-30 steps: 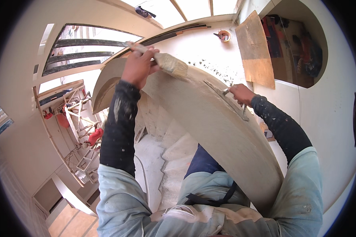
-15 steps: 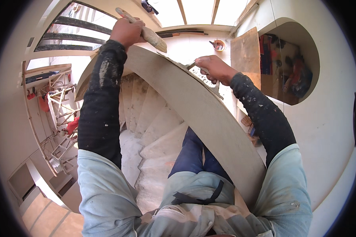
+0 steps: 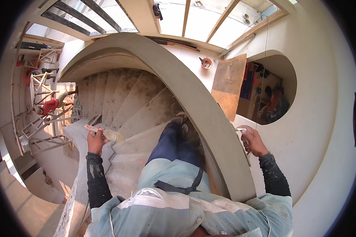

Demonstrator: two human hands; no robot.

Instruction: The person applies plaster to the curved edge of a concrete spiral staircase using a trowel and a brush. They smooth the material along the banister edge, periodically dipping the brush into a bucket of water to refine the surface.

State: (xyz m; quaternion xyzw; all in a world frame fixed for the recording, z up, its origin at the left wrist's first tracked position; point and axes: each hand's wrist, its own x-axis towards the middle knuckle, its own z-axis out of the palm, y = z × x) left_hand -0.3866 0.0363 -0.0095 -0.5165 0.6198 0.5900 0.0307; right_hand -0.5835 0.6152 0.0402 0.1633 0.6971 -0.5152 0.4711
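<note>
In my left hand [image 3: 96, 141] is a wide flat brush [image 3: 114, 136], its pale bristles pointing right over the stair steps [image 3: 124, 103]. My fingers wrap its handle, and the brush touches nothing else. My right hand [image 3: 254, 142] is closed around a trowel [image 3: 240, 129] on the outer side of the curved stair wall [image 3: 203, 104]. Most of the trowel is hidden by the hand and the wall; whether its blade presses on the plaster I cannot tell. Grey, damp-looking plaster covers the wall's top.
An orange bucket [image 3: 206, 63] with tools stands beyond the wall, near a leaning wooden board [image 3: 228, 85]. People show dimly through the rounded opening [image 3: 279, 89]. At the left, a person in red [image 3: 50, 106] is beside wooden scaffolding [image 3: 41, 89]. My shoe [image 3: 184, 128] is on the stairs.
My left hand has brought the brush down and left, from above the wall's far part to over the steps. My right hand has come nearer along the wall's outer side. The view has shifted.
</note>
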